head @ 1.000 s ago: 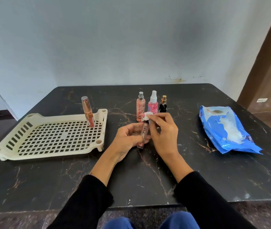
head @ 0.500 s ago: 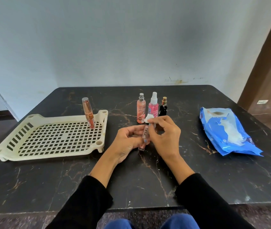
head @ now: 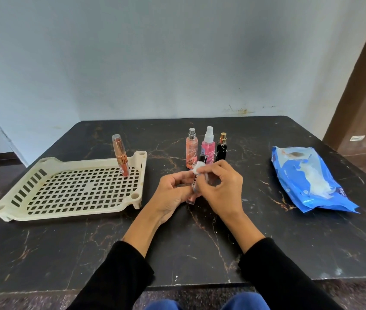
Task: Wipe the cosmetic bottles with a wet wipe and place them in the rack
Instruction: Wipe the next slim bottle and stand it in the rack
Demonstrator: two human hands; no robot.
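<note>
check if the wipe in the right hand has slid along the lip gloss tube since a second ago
Yes. The wet wipe in the right hand slid down the lip gloss tube, away from the three standing bottles.

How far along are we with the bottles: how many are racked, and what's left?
Done: one rose-gold tube stands in the rack. In hand: the left hand holds a lip gloss tube while the right hand rubs it with a wipe. Left: three spray bottles, peach, pink and black, wait on the table.
</note>
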